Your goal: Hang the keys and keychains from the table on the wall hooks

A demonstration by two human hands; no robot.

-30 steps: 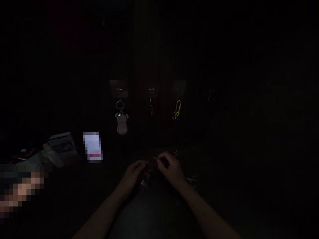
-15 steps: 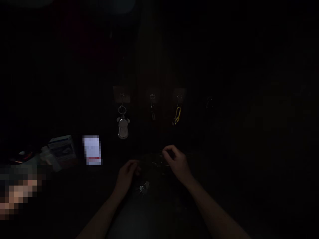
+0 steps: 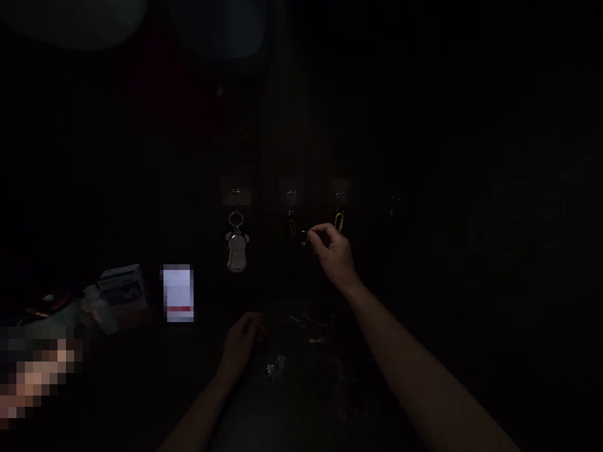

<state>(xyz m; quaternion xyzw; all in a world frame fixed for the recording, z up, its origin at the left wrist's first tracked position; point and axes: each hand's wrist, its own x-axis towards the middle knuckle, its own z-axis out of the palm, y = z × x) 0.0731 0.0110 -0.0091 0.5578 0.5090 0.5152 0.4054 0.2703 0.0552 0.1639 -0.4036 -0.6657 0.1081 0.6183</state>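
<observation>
your right hand held a small shiny piece in a narrow pinch, out in front of you, between the dark hanging pendant and the yellow loop. your left hand was loosely curled near a silvery cluster; it was too dark to tell whether it gripped anything.

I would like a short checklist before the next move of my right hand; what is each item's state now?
1. Light: not ok, scene very dark.
2. Right hand grips small item: ok, appears pinched at fingertips.
3. Item's identity: cannot tell.
4. Left hand away from hanging pendant: ok, lower, near shiny metal pieces.
5. Yellow loop fully visible: not ok, right hand partly covers it.
</observation>
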